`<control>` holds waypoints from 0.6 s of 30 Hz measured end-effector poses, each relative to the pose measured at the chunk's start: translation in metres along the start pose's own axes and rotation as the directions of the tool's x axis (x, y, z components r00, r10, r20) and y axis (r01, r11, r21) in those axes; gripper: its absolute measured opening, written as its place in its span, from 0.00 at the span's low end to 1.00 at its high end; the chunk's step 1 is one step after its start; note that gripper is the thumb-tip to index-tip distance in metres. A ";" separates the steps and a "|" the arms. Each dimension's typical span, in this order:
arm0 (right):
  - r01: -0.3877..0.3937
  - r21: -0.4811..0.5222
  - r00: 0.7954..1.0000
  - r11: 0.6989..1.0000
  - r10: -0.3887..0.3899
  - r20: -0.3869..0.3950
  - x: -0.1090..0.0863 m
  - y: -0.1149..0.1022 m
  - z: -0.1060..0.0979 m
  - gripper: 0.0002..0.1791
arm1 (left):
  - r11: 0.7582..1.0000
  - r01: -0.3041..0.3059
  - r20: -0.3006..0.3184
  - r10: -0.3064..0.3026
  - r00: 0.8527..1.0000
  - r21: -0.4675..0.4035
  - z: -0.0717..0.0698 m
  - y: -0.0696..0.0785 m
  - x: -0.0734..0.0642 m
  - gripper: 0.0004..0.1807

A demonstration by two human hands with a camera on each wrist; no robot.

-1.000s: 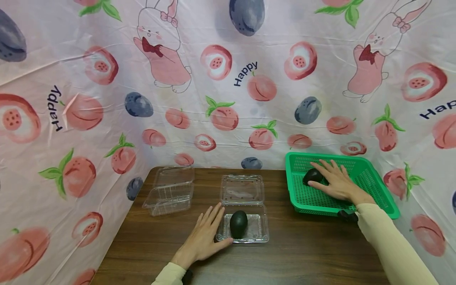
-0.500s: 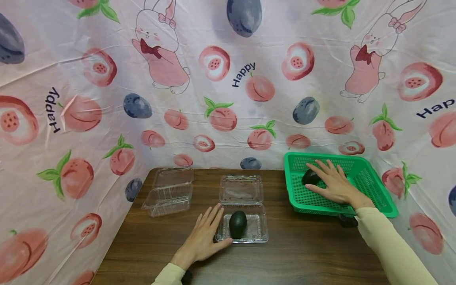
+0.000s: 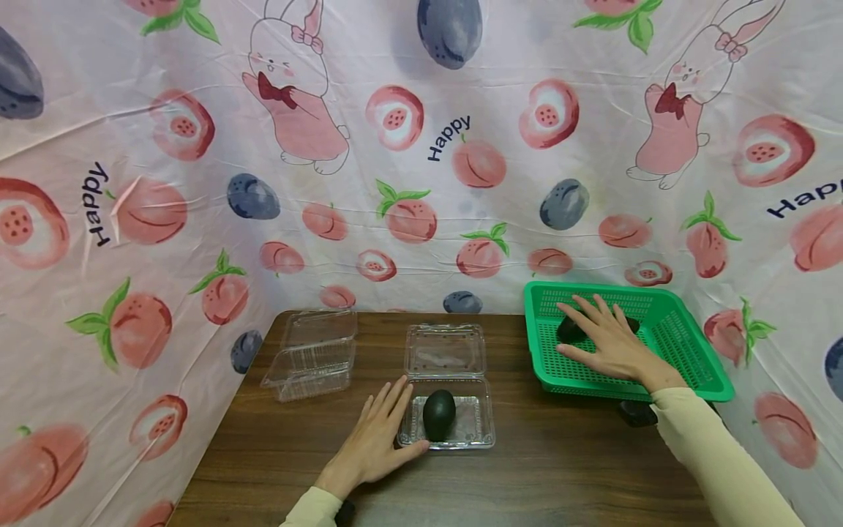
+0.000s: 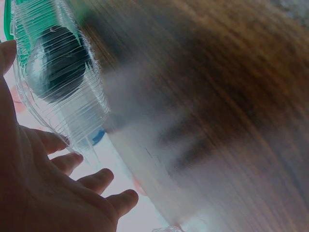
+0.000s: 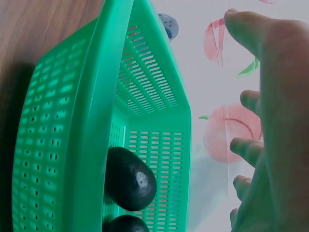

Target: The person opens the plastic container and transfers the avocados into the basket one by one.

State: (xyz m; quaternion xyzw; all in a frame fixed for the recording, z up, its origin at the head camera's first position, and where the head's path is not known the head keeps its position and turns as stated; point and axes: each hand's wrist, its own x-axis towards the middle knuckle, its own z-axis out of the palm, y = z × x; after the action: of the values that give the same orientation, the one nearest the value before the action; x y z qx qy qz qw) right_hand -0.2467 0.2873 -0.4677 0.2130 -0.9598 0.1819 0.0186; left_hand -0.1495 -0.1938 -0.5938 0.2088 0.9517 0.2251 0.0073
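A dark avocado point(image 3: 439, 415) lies in the base of an open clear plastic clamshell box point(image 3: 484, 438) at the middle of the table. My left hand point(image 3: 375, 437) is at the box's left side, fingers extended, and its fingertips and thumb appear to touch the rim. In the left wrist view the avocado point(image 4: 57, 65) shows through the clear wall. Over the green basket point(image 3: 560, 384) my right hand point(image 3: 612, 342) hovers with spread fingers, holding nothing. Beneath it are two avocados, partly hidden by the hand; the right wrist view shows one avocado point(image 5: 130, 180) and another avocado point(image 5: 126, 224) at its lower edge.
A second clear clamshell box point(image 3: 316, 366) stands open at the table's back left. The brown wooden table point(image 3: 527, 468) is enclosed by a fruit-printed cloth point(image 3: 421, 293) behind and at both sides. The basket sits at the back right, close to the cloth.
My right hand has shifted slightly left over the basket, and a second avocado now shows to the right of it. The left hand and the box have stayed put.
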 end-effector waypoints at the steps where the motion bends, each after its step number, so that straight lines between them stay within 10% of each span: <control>1: 0.004 -0.003 1.000 1.000 -0.004 -0.001 0.000 -0.001 0.000 0.49 | 1.000 0.000 0.000 0.000 1.000 0.000 0.000 0.000 0.000 0.61; 18: 0.086 -0.031 0.996 0.996 -0.086 -0.023 0.004 -0.027 0.008 0.49 | 1.000 0.000 0.003 0.000 1.000 -0.008 0.001 -0.001 0.000 0.61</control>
State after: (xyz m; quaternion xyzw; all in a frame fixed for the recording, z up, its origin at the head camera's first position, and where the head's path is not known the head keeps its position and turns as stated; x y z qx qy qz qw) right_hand -0.2384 0.2601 -0.4660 0.2516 -0.9521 0.1689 0.0412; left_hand -0.1500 -0.1943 -0.5948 0.2092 0.9507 0.2288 0.0094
